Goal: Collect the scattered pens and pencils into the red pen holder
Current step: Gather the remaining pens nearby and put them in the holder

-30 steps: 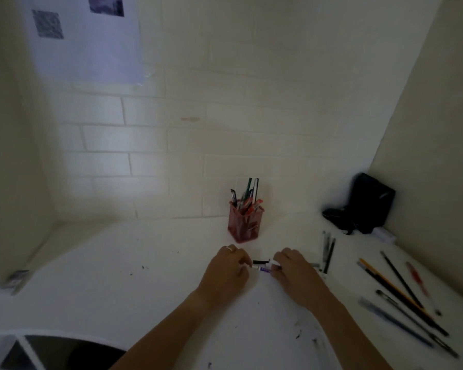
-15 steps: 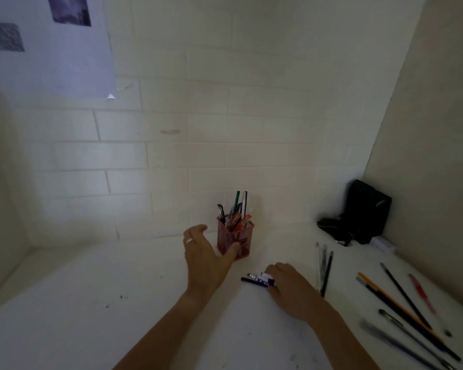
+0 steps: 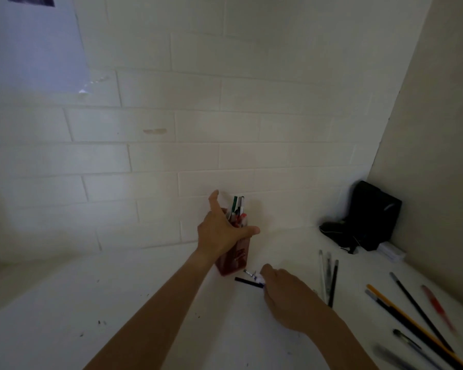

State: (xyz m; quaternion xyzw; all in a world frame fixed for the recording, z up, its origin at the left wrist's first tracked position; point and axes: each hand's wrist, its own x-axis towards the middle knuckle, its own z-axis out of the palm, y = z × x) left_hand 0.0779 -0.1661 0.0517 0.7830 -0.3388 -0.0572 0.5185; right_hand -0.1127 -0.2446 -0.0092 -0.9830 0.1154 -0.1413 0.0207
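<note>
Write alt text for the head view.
The left hand grips the red pen holder on a white desk while the right hand gathers short pens. More loose pens and pencils lie to the right.

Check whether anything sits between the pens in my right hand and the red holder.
Nothing visible blocks that stretch. The right hand holds short pens on the white desk, just right of the red pen holder's base. The left hand wraps the holder's upper part, its thumb across the front near the rim.
</note>
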